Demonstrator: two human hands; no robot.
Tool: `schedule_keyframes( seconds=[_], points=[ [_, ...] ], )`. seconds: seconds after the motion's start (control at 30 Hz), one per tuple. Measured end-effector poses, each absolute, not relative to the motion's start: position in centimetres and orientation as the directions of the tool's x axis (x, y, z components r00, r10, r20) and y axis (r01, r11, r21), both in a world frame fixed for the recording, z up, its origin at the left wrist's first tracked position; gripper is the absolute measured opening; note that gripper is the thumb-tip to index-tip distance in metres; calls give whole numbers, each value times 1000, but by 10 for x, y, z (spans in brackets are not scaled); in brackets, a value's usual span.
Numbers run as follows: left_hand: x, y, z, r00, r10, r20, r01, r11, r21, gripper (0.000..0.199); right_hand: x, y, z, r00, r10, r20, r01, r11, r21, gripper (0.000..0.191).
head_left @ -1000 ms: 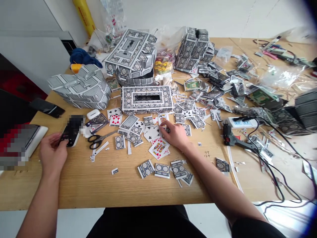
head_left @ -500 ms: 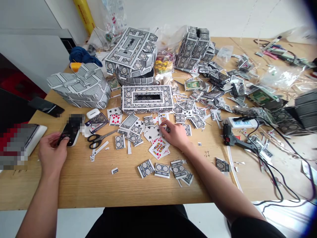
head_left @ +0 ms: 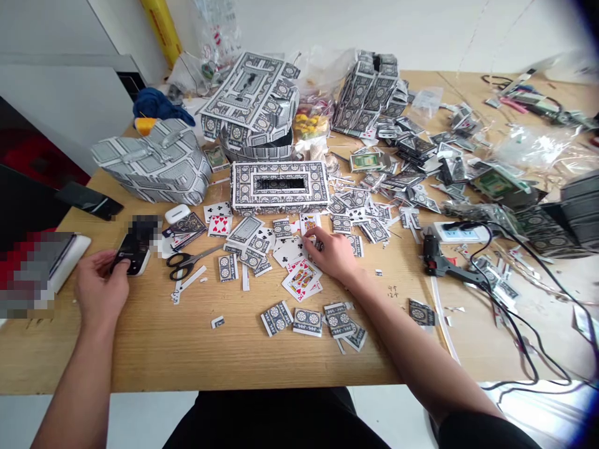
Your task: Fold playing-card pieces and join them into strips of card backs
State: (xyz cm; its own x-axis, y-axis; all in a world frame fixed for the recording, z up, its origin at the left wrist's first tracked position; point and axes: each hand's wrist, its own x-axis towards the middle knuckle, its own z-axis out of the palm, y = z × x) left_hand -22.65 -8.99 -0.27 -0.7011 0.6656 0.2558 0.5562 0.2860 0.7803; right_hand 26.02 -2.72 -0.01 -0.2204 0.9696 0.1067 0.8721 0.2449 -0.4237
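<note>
Hardly anything has moved since the earlier frame: both hands keep their places, and only the view shifts slightly. At the table's [head_left: 187, 355] left, the left hand [head_left: 102, 284] grips the phone [head_left: 137, 260] by its near left edge, fingers curled against the side and thumb over the front. Scissors [head_left: 199, 257] lie to the right of it, near the earbud case [head_left: 177, 214]. The right hand [head_left: 333, 252] rests on the cards [head_left: 302, 279] at mid-table, fingers loosely bent; whether they pinch one, I cannot tell. Face cards show just below its fingertips, and the slotted box [head_left: 281, 204] stands beyond. Well to the right lies the glue gun [head_left: 431, 259].
</note>
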Motion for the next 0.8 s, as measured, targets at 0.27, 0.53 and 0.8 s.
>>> schedule_keyframes(
  seconds=[0.27, 0.53, 0.8],
  points=[
    [-238, -93, -14, -655, 691, 306, 614, 249, 749, 46, 260, -27, -2, -215, 970, 109, 875, 241, -420, 39],
    [-241, -94, -19, -640, 692, 334, 618, 207, 758, 50, 261, -27, 0, -213, 971, 105, 877, 237, -419, 38],
    [-243, -94, -20, -633, 704, 322, 641, 244, 728, 51, 261, -27, 0, -217, 970, 108, 870, 243, -429, 38]
  ],
)
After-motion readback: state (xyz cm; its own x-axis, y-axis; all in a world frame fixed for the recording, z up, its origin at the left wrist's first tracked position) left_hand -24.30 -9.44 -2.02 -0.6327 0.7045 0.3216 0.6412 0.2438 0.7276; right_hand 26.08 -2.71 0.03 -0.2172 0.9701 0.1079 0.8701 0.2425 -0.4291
